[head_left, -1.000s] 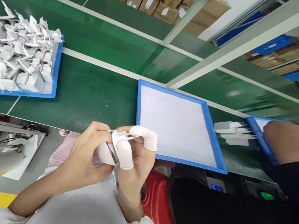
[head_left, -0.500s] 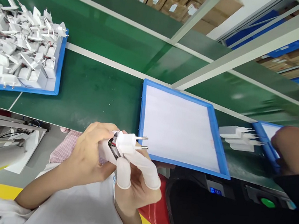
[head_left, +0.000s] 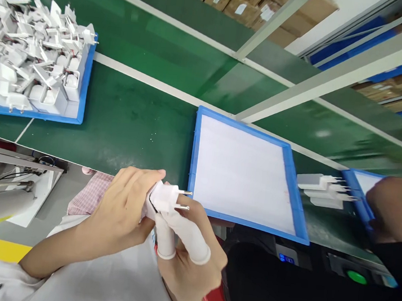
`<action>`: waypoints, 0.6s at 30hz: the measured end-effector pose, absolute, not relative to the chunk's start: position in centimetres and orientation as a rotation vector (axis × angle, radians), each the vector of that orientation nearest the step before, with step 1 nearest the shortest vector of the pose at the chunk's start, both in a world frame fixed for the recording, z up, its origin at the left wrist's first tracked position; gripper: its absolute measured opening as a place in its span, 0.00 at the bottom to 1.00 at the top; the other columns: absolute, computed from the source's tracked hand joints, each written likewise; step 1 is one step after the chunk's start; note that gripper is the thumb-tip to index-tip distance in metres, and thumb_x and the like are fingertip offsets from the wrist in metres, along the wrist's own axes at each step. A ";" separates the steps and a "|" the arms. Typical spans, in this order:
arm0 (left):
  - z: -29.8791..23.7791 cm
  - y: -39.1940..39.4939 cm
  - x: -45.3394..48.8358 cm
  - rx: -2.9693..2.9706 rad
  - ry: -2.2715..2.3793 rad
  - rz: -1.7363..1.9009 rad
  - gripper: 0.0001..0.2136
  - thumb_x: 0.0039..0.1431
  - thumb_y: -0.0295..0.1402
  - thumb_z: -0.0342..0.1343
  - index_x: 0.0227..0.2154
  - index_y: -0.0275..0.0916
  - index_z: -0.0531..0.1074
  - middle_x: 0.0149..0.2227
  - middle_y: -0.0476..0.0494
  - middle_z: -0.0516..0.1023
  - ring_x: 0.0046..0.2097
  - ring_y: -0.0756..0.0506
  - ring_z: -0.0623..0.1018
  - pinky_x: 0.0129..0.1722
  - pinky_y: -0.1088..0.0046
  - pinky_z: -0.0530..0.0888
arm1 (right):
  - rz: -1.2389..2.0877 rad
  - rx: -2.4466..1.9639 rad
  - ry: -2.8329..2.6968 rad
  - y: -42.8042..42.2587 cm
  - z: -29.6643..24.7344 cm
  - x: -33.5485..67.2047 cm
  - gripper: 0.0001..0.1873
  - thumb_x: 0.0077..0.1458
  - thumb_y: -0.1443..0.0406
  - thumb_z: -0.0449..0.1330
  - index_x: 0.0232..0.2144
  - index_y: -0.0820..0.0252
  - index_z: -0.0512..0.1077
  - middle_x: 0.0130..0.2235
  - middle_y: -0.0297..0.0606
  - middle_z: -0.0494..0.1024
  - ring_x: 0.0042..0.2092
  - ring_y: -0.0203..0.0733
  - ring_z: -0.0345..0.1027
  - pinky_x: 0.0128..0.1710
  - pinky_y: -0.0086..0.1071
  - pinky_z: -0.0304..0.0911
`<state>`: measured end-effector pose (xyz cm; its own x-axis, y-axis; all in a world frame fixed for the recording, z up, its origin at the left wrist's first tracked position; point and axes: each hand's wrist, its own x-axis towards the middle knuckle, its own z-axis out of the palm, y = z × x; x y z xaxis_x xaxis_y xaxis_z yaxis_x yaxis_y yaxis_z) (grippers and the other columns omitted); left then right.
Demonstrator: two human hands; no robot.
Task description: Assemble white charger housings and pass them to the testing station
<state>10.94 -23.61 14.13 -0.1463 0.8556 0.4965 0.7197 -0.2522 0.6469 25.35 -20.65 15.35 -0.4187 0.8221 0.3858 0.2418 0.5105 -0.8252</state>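
Between both hands, just off the bench's near edge, is a white plug adapter (head_left: 166,197) with two metal pins pointing right. My left hand (head_left: 123,209) is wrapped round its housing from the left. White finger cots cover the thumb and a finger of my right hand (head_left: 194,250), which grips the plug end from below and the right. A thin dark gap shows between the plug end and the housing; the inside is mostly hidden. To the hands' upper right lies a blue-rimmed tray (head_left: 245,169) with a white lining.
A blue tray (head_left: 84,85) at the left is heaped with opened white adapters (head_left: 34,56). Several finished-looking adapters (head_left: 326,190) stand on the green bench (head_left: 136,110) at right. A co-worker's arm (head_left: 399,209) and dark clothing fill the right side. Metal posts (head_left: 321,62) cross above.
The plug end has closed down toward the housing; the gap that showed wires is now a thin slit. My left fingers have moved over the top. The view has shifted slightly.
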 end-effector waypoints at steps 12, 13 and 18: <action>6.1 -20.4 5.7 1.693 1.617 1.153 0.32 0.55 0.29 0.56 0.63 0.38 0.54 0.54 0.32 0.68 0.57 0.37 0.66 0.54 0.51 0.68 | 0.805 -0.672 -2.195 -13.3 6.9 21.1 0.11 0.58 0.73 0.56 0.42 0.56 0.68 0.43 0.42 0.74 0.45 0.45 0.70 0.44 0.39 0.68; 5.8 -20.3 4.6 1.619 1.537 1.122 0.28 0.57 0.32 0.55 0.61 0.39 0.58 0.54 0.33 0.69 0.57 0.37 0.66 0.54 0.51 0.68 | 0.834 -0.637 -2.236 -12.8 6.2 21.0 0.11 0.59 0.73 0.56 0.43 0.56 0.69 0.43 0.42 0.74 0.44 0.45 0.69 0.44 0.39 0.67; 7.0 -19.7 1.3 1.022 1.276 0.944 0.16 0.62 0.39 0.53 0.49 0.38 0.73 0.32 0.44 0.76 0.33 0.46 0.75 0.33 0.70 0.74 | 0.950 -0.544 -2.327 -11.8 5.6 21.1 0.09 0.62 0.71 0.55 0.43 0.55 0.69 0.43 0.41 0.74 0.43 0.45 0.67 0.43 0.40 0.66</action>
